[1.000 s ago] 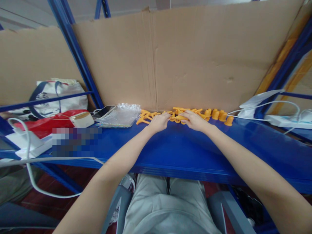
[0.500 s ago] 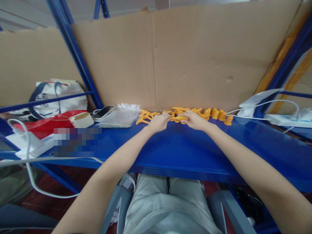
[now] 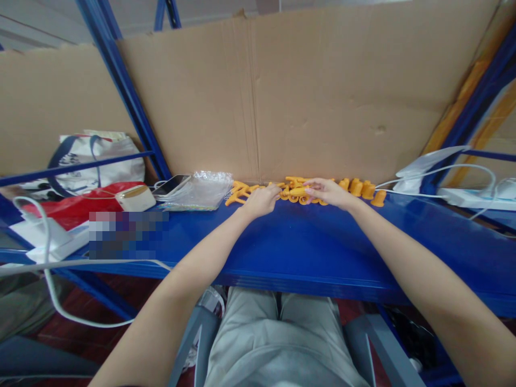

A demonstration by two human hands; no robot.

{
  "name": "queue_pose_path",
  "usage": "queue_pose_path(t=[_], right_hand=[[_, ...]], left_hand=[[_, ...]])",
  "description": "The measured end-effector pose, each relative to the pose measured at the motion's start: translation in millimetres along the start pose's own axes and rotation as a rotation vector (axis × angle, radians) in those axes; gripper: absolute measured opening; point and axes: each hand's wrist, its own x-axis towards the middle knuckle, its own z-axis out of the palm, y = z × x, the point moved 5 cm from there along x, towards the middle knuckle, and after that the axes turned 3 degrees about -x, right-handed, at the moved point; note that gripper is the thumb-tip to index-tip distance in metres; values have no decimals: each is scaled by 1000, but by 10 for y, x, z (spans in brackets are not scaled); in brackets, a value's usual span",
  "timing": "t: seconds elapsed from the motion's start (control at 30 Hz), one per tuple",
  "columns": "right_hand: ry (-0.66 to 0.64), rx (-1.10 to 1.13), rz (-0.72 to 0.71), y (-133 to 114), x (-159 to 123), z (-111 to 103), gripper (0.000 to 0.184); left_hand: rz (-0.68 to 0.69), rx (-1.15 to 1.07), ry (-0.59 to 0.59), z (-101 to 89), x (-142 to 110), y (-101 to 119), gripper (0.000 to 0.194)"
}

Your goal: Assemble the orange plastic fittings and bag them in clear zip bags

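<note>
One yellow piece (image 3: 297,191) is held between the thumb and fingers of the right hand (image 3: 328,192); whether anything is gripped by the bent fingers of the left hand (image 3: 262,200), just left of that piece, cannot be told. Around it, more yellow parts (image 3: 294,198) are bunched on a blue tabletop (image 3: 298,242). Yellow cylinders (image 3: 367,190) are set to its right; a clear plastic bag (image 3: 203,193) is laid farther left.

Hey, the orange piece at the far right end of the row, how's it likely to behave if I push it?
The orange piece looks like molded plastic, so it's probably light and stiff. The blue surface under it is shiny, so it may slide easily. Its sides look rounded, so if knocked over it could well roll.
</note>
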Motion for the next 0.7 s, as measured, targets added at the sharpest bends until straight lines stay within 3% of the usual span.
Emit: queue_pose_path(t=[0.2, 0.37, 0.5, 0.7], right_hand=[[-8, 142, 127, -7, -18, 108, 33], [-76, 157, 134, -24, -43, 85, 25], [-102, 191, 104, -27, -60, 65, 40], [-73, 164, 149, 8, -53, 86, 23]], left_hand=[[1, 19, 10, 16, 3, -22, 32], [7, 34, 34, 40, 23, -65, 28], [15, 41, 65, 57, 32, -94, 27], [37, 35, 68, 89, 35, -111, 26]])
